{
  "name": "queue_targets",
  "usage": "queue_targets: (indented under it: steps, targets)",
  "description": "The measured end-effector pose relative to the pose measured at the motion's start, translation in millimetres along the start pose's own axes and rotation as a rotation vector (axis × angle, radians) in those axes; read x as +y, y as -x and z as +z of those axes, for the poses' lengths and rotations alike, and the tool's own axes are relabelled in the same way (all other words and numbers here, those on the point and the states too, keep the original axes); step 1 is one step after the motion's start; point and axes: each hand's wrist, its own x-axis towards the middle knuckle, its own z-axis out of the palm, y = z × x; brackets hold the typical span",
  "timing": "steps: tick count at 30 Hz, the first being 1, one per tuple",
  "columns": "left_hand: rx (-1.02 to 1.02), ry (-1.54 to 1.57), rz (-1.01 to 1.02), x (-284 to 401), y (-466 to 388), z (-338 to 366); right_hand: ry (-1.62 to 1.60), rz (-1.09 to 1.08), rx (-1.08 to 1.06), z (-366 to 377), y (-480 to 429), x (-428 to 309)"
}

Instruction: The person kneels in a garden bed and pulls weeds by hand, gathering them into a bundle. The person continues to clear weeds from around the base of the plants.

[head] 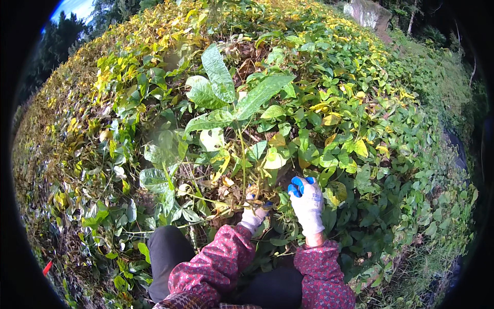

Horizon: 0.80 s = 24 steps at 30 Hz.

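My left hand (254, 217), in a white glove with blue-coated fingers, is low among the stems in front of me. Its fingers close around the base of a leafy bean plant (243, 158), partly hidden by brown withered leaves or pods (262, 191). The plant's stem rises upright to several broad green leaves (254, 96). To the right, my right hand (307, 199) is raised beside the foliage, its blue fingers curled. Whether anything small is inside them is not visible. Both forearms wear red floral sleeves.
Dense green and yellowing bean plants (359, 116) surround me. My dark-trousered knee (168, 251) is at lower left. A red pointed object (47, 268) stands out at the far left. Grass (409, 278) borders the right side, with a large pale block (367, 14) and trees behind.
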Motion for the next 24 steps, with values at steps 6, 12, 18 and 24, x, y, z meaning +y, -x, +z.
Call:
queue_targets:
  steps: [6, 12, 18, 24]
  targets:
    - [0.152, 0.05, 0.235, -19, -4, 27, -0.163, -0.444, -0.261, -20, -25, -49]
    - [0.248, -0.193, 0.463, -48, -13, 38, 0.181, -0.529, -0.466, 17, -34, -29]
    - [0.006, 1.011, 0.267, -29, -10, 28, -0.035, -0.653, -0.11, 27, -8, 1]
    - [-0.144, 1.821, -0.02, -51, -34, 39, -0.833, 0.014, -0.283, 45, 1, 29]
